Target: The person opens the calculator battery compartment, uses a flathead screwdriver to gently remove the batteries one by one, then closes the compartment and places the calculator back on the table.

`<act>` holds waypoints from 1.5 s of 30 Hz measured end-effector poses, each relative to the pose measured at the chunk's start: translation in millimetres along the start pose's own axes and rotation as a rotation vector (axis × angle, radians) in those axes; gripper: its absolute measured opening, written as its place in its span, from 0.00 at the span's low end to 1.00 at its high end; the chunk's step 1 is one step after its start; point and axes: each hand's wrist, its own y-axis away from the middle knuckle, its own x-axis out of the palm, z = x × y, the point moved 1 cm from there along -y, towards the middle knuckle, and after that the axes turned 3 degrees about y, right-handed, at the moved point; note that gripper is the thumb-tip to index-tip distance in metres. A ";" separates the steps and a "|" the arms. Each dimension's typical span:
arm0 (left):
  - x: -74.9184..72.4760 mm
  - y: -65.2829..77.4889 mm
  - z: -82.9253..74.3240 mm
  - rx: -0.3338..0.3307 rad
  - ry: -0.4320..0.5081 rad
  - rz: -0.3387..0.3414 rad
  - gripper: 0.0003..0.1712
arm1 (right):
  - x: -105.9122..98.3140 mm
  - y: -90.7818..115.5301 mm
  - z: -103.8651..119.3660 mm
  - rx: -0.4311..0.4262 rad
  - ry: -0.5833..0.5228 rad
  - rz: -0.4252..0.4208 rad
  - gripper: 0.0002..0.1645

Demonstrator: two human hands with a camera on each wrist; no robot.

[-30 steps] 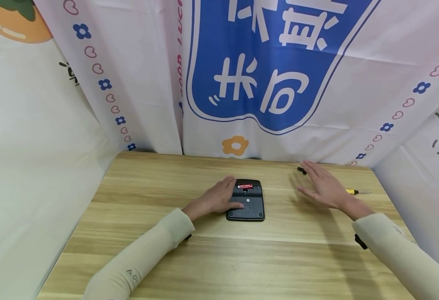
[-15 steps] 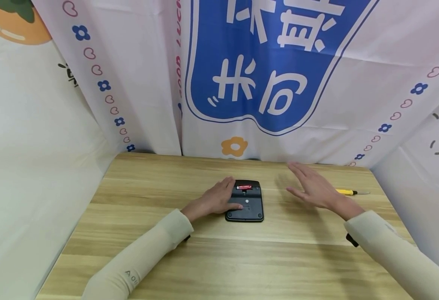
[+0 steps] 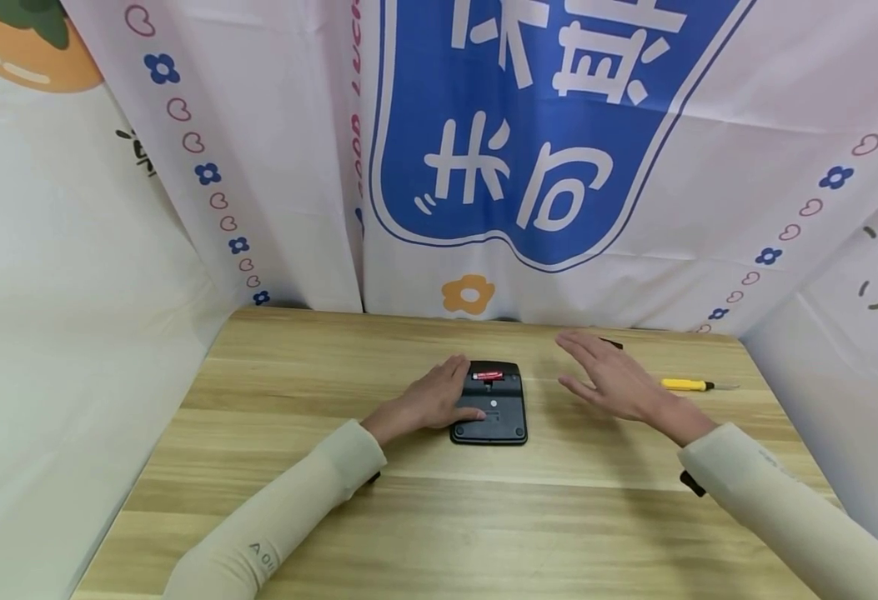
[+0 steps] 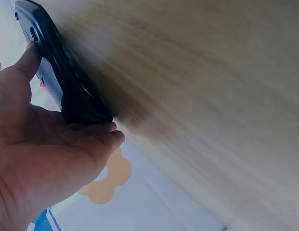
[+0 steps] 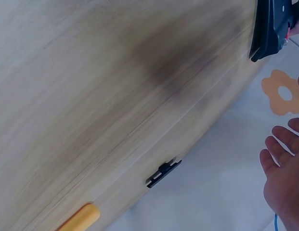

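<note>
A black calculator (image 3: 506, 423) lies face down near the middle of the wooden table, its battery bay uncovered. In that bay sits a red battery (image 3: 488, 376). My left hand (image 3: 431, 400) holds the calculator from its left side, thumb on the back and fingers along the far left edge; the left wrist view shows the thumb pressing the casing (image 4: 49, 53). To the right of it, my right hand (image 3: 619, 385) hovers over the table, fingers extended and nothing in them. Just beyond this hand lies a small black battery cover (image 5: 163, 173), partly hidden in the head view.
A yellow-handled screwdriver (image 3: 684, 385) lies on the right part of the table (image 3: 484, 533), its shaft pointing right. Printed cloth (image 3: 288, 167) hangs along the back edge, with white cloth walls on both sides.
My right hand has moved left toward the calculator, uncovering more of the screwdriver and passing in front of the battery cover. My left hand and the calculator stay in place.
</note>
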 end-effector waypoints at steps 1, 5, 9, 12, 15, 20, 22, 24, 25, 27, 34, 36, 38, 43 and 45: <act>0.0 -0.1 0.1 0.001 0.000 -0.001 0.57 | 0.3 -0.8 1.2 -0.006 0.004 -0.004 0.41; 0.6 -1.2 1.1 0.004 -0.008 -0.004 0.57 | 1.9 -4.0 6.8 -0.019 0.006 -0.013 0.40; 0.6 -1.6 1.3 0.005 -0.005 -0.003 0.57 | 4.8 -7.8 13.3 -0.038 0.001 -0.031 0.39; 0.4 -1.1 1.0 0.004 0.000 0.000 0.57 | 7.3 -11.2 18.2 -0.057 -0.003 -0.038 0.38; 0.9 -0.4 0.7 0.000 0.002 0.005 0.57 | 8.9 -14.4 23.3 -0.060 -0.007 -0.026 0.38; 1.0 -0.7 0.6 -0.002 0.010 0.001 0.57 | 8.7 -19.6 30.5 -0.046 -0.021 0.010 0.37; 0.7 -0.8 0.5 -0.002 0.013 -0.003 0.57 | 8.6 -21.7 33.7 -0.048 -0.033 0.016 0.37; 0.8 -0.9 0.5 0.000 0.015 -0.004 0.57 | 8.8 -23.6 37.1 -0.049 -0.040 0.018 0.36; 1.1 -0.9 0.7 0.000 0.016 -0.004 0.57 | 8.8 -24.6 38.9 -0.050 -0.046 0.019 0.36; 1.0 -0.5 0.4 0.000 0.017 -0.004 0.57 | 9.6 -26.4 41.8 -0.056 -0.049 0.016 0.36; 1.9 -0.7 1.2 0.004 0.009 -0.005 0.57 | 13.9 -31.8 47.9 -0.090 -0.049 -0.004 0.35; 2.0 -1.0 1.5 0.007 0.005 -0.007 0.57 | 15.8 -32.8 48.8 -0.097 -0.049 -0.004 0.35; 1.9 -1.4 1.7 0.010 0.002 -0.010 0.57 | 18.1 -33.9 49.8 -0.108 -0.045 -0.008 0.34; 1.1 -1.4 1.7 0.014 -0.006 -0.013 0.57 | 22.1 -37.3 54.5 -0.149 -0.035 -0.029 0.33; 0.8 -1.2 1.8 0.013 -0.006 -0.013 0.57 | 22.9 -39.0 56.4 -0.159 -0.032 -0.033 0.33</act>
